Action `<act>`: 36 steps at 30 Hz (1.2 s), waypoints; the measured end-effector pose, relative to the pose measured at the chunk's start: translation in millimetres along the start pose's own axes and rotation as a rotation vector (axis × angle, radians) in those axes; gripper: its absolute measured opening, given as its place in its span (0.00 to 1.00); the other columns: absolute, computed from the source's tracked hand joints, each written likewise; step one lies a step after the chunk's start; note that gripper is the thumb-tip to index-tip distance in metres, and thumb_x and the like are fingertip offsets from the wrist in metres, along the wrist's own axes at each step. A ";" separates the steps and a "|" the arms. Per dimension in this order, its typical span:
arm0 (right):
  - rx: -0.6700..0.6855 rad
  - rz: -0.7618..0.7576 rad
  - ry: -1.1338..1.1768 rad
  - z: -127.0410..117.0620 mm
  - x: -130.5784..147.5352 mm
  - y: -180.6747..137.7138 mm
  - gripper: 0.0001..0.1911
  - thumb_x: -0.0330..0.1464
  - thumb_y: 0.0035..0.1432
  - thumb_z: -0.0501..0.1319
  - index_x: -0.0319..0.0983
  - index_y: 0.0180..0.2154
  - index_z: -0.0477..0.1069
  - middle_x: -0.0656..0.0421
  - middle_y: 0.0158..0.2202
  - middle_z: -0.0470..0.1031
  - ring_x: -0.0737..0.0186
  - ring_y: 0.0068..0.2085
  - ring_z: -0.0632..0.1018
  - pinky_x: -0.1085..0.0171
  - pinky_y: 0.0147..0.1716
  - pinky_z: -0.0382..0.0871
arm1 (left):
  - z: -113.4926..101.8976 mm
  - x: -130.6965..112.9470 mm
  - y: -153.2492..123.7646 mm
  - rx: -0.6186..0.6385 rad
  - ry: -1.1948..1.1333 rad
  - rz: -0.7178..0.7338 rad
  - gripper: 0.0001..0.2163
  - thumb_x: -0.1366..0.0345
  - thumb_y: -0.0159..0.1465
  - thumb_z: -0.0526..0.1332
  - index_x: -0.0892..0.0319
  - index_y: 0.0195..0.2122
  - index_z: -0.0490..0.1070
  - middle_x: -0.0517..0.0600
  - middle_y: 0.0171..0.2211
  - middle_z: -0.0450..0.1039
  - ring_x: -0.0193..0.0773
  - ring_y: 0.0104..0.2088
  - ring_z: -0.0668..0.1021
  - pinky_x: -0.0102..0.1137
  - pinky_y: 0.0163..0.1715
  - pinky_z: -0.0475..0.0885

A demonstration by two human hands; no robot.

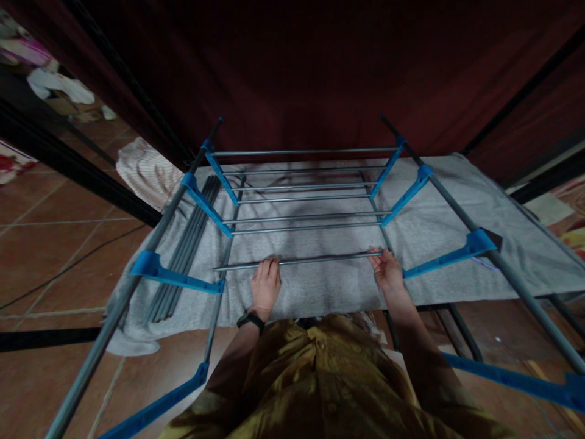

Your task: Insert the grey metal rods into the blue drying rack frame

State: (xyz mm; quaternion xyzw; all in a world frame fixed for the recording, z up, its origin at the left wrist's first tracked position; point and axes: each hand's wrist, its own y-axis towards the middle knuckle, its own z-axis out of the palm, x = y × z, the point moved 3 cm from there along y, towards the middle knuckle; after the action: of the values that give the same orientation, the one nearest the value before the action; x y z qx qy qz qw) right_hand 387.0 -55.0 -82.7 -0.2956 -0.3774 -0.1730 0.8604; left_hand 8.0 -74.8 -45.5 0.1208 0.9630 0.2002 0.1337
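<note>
A person's left hand (266, 283), curled over a loose grey rod (324, 260), and right hand (387, 269), pinching its right end, held it nearly level between facing blue brackets (185, 280), apparently spread apart for steadiness.

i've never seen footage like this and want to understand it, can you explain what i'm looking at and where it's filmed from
There is no machine: this single picture comes from a camera on a person's head, looking forward and down at two bare hands. The left hand and the right hand together hold a thin grey rod, the right one near its end. Around them stands a frame of grey poles with blue brackets, and farther off several crossbars run from side to side. Below is a surface covered with grey cloth. On its left lies a bundle of more rods.
</note>
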 end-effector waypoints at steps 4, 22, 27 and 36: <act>0.003 0.003 -0.008 -0.2 0.3 -2.3 0.08 0.30 0.60 0.64 0.39 0.29 0.69 0.59 0.29 0.80 0.65 0.33 0.83 0.65 0.38 0.81 | -1.4 0.3 0.9 -0.008 -0.061 -0.016 0.16 0.72 0.68 0.52 0.59 0.54 0.71 0.59 0.51 0.74 0.48 0.52 0.75 0.41 0.51 0.72; 0.085 -0.016 -0.071 1.8 1.8 -9.1 0.05 0.29 0.59 0.63 0.42 0.38 0.68 0.61 0.31 0.81 0.63 0.35 0.83 0.62 0.39 0.80 | 1.8 2.8 1.2 0.018 -0.092 0.009 0.15 0.68 0.71 0.50 0.58 0.53 0.71 0.57 0.47 0.76 0.46 0.49 0.76 0.39 0.50 0.72; 0.090 -0.024 -0.074 1.6 1.7 -8.8 0.04 0.29 0.59 0.63 0.42 0.36 0.69 0.61 0.31 0.81 0.63 0.35 0.83 0.62 0.39 0.80 | 3.2 3.5 0.6 0.009 -0.080 -0.001 0.14 0.68 0.70 0.50 0.58 0.52 0.72 0.57 0.48 0.75 0.47 0.49 0.76 0.39 0.50 0.72; 0.077 -0.027 -0.077 2.7 1.1 -8.6 0.02 0.30 0.58 0.63 0.40 0.34 0.70 0.59 0.30 0.81 0.63 0.34 0.83 0.63 0.38 0.80 | 4.3 4.7 0.8 -0.006 -0.113 -0.002 0.14 0.70 0.69 0.51 0.58 0.52 0.72 0.57 0.50 0.74 0.45 0.52 0.75 0.38 0.53 0.71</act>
State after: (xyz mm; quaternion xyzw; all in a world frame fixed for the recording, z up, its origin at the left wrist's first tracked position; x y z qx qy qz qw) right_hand 381.8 -60.0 -77.2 -0.2633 -0.4209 -0.1584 0.8535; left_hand 5.0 -71.3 -49.9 0.1306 0.9535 0.1958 0.1883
